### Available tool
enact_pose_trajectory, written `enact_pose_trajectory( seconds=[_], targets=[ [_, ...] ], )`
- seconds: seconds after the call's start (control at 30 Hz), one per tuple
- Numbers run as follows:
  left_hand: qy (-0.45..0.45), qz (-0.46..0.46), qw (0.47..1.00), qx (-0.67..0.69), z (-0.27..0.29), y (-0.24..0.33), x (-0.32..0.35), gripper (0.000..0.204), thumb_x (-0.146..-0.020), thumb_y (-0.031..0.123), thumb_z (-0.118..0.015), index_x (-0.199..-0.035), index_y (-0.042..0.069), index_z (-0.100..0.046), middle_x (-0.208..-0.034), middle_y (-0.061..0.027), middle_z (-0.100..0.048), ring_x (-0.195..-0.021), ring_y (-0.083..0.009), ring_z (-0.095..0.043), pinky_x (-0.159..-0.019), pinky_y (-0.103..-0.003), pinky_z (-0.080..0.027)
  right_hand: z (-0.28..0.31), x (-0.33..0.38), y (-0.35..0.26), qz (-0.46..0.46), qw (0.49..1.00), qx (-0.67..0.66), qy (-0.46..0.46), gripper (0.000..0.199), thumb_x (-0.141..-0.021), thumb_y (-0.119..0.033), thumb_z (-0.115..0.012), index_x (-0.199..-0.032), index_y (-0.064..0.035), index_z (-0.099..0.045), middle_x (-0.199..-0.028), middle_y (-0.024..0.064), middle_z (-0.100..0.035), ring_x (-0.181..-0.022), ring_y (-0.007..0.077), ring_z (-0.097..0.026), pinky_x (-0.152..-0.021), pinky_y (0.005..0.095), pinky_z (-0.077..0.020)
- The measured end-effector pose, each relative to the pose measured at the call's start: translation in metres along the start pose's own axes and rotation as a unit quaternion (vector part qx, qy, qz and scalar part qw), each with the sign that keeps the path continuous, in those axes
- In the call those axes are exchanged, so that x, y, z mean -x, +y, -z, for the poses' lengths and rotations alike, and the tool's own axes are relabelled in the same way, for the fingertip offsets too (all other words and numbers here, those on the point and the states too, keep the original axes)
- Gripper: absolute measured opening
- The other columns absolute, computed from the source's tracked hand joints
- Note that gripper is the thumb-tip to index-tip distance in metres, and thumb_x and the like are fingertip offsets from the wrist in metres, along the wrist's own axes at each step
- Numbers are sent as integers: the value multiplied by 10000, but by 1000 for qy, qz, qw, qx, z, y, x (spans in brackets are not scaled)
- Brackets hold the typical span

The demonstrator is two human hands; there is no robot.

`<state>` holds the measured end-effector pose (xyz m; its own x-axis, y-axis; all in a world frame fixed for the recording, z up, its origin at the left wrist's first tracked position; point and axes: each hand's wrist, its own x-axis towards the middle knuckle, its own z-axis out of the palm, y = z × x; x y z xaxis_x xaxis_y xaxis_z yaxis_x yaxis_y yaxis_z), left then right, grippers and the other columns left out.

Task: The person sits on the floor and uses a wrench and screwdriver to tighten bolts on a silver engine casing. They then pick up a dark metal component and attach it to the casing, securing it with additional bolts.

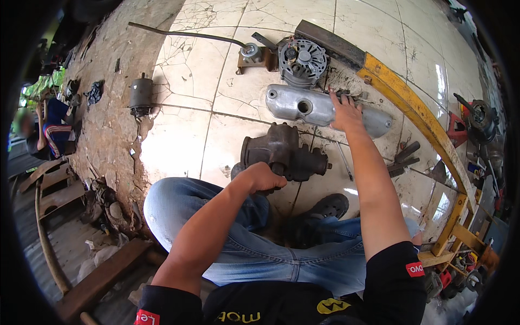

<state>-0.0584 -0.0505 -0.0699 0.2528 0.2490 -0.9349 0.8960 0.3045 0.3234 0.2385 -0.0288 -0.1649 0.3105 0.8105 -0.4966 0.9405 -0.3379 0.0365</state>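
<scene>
The left hand [265,177] grips the dark gearbox [284,151] (on floor tiles), while the right hand [345,112], fingers spread, presses the silver cover [303,105].

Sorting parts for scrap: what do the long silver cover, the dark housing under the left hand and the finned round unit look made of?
Long cover: bright, smooth grey sheen, likely cast aluminium. Dark housing: rough, brown-black, matte, probably cast iron with grime or rust. Finned round unit: pale grey ribbed casing, likely aluminium.
</scene>
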Motion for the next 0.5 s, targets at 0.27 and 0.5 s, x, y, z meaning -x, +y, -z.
enact_pose_trajectory(
  seconds=[0.27, 0.5],
  targets=[
    [-4, 12, 993, -114, -12, -19, 2, 498, -669, 415, -707, -762, -73, -685, -770, -209, -674, -769, -313, -671, -714, -377, -512, -12, 34, -3, 27, 998, -36, -39, 949, -703, -284, -819, -1482, -289, -278, -1451, 113, -399, -1339, 340, -368, -1098, 534, -292],
    [6, 18, 992, -123, -11, -19, 6, 537, -672, 451, -688, -786, -74, -688, -822, -236, -675, -818, -350, -668, -758, -391, -512, -23, 58, -26, -6, 989, -136, 61, 622, -810, -358, -695, -1368, -185, -482, -1330, 137, -523, -1251, 348, -469, -1041, 471, -363]
  ],
)
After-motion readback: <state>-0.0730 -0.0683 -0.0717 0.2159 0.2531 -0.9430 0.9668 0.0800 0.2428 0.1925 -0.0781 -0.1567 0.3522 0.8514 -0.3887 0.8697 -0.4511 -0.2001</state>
